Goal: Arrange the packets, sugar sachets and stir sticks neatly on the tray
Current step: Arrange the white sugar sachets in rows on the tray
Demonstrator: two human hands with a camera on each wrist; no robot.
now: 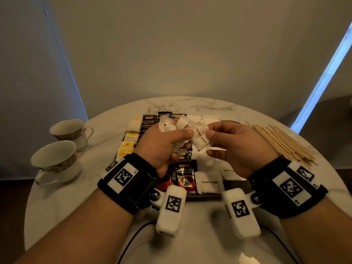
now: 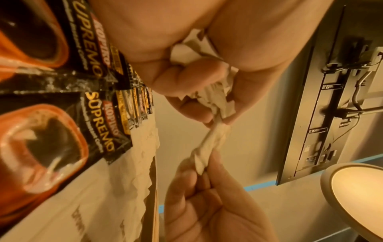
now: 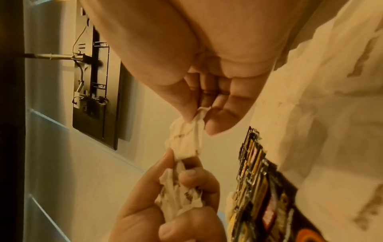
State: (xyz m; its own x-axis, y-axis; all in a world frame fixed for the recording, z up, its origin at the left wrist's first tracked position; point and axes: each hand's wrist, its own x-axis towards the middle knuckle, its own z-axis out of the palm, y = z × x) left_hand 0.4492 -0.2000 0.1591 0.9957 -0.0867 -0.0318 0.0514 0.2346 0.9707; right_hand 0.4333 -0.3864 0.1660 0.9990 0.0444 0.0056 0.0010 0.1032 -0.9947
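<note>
Above the tray (image 1: 235, 189), where coffee packets (image 1: 185, 177) are already lying, the left hand (image 1: 162, 147) is clutching several sugar sachets (image 1: 199, 139) while the right hand (image 1: 240, 149) is pinching one, and the stir sticks (image 1: 282, 143) are waiting on the desk (image 1: 95, 197).

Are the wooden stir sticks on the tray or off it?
Off: the wooden stir sticks lie piled on the marble table, right of the tray.

Dim warm light; wrist views blurred, distorted.
</note>
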